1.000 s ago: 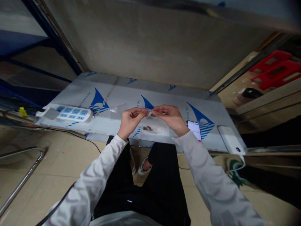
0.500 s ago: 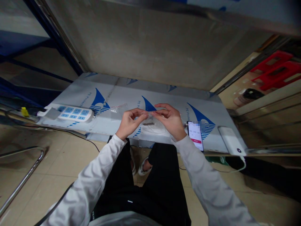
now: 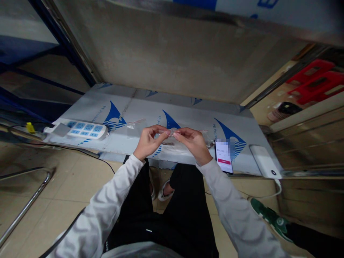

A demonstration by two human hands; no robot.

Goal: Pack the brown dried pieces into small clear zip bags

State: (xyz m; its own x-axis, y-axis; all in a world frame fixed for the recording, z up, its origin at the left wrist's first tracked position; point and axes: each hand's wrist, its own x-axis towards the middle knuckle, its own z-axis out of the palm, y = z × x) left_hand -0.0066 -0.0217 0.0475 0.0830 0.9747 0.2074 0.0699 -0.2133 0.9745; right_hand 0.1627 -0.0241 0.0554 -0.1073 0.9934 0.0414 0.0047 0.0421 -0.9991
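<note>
My left hand [image 3: 151,141] and my right hand [image 3: 194,142] meet above the front of the bench. Each pinches, thumb against fingers, a small clear plastic bag [image 3: 172,132] stretched between the fingertips. The bag's outline is faint. A whitish, flat thing [image 3: 174,149] with a dark mark shows below the hands; I cannot tell its kind. Left of my left hand lies another clear plastic bag [image 3: 136,128]. More clear plastic [image 3: 208,136] shows just beyond my right hand, beside the phone [image 3: 223,156].
A white power strip [image 3: 87,130] with blue sockets lies on the left of the film-covered bench [image 3: 150,102]. On the right is a white power bank [image 3: 264,161] with a cable. Another person's green shoe [image 3: 271,218] is on the floor at right. A shelf edge [image 3: 242,21] hangs above.
My right hand's raised fingers have curled down onto the plastic bag, and both hands have drawn slightly closer. The other person's leg has shifted, bringing the green shoe into view.
</note>
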